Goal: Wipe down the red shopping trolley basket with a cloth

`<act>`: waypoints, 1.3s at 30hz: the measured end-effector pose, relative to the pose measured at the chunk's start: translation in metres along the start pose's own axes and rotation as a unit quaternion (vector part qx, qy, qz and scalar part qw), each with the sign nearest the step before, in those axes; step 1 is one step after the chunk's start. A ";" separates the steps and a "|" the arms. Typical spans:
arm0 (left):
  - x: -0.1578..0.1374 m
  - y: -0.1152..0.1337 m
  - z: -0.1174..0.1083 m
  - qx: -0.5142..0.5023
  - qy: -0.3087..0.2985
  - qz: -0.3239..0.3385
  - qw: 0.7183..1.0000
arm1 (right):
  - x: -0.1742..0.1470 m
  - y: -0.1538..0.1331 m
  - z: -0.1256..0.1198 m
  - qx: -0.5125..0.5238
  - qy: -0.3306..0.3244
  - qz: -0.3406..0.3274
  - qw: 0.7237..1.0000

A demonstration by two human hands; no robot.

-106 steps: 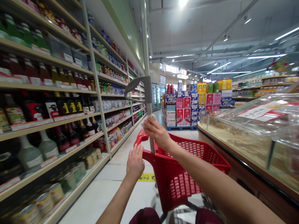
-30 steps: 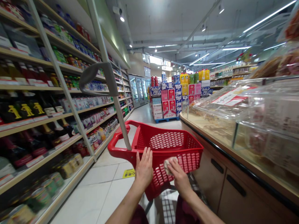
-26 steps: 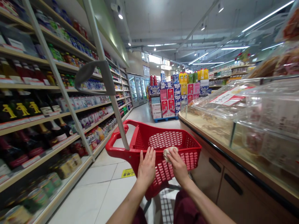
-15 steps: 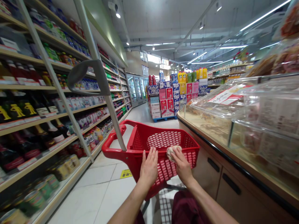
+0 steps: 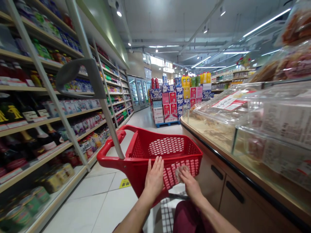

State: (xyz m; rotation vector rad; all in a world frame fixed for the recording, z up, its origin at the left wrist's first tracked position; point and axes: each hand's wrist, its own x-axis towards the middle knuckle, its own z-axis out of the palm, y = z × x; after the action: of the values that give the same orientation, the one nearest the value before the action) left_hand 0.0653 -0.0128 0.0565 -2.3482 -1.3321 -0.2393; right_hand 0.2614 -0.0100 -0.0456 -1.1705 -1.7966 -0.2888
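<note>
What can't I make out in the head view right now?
All in the head view:
- Cloth: partly covered by the right hand, and blurred.
- Left hand: palm hidden behind its own back.
- Basket: its inside bottom is hidden by the near wall.
- Floor sign: one end hidden behind the basket.
- Pole: upper end cut off by the top edge.
- Cans: labels too blurred to read.

Left-hand grip (image 5: 155, 179): flat on red cart (image 5: 137, 178)
Right-hand grip (image 5: 191, 185): cloth (image 5: 179, 174) at cart's perforated side
Shelves (image 5: 61, 111): bottles (image 5: 45, 139) and cans (image 5: 37, 195)
Desk (image 5: 210, 191): clear packages (image 5: 274, 113)
</note>
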 end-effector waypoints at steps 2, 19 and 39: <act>0.000 0.000 0.000 -0.001 0.005 0.001 1.000 | -0.006 0.003 -0.003 -0.004 -0.003 0.003 1.000; 0.002 -0.002 -0.001 -0.012 -0.018 -0.046 0.999 | 0.012 0.043 -0.027 -0.003 0.060 0.080 0.995; -0.009 -0.022 0.000 0.004 -0.018 -0.051 0.999 | -0.030 0.059 -0.027 0.019 0.018 0.223 0.974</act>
State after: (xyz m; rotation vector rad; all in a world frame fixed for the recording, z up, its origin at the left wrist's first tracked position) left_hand 0.0418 -0.0101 0.0588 -2.2906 -1.4685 -0.2236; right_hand 0.3278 -0.0141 -0.0713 -1.4898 -1.4504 -0.0125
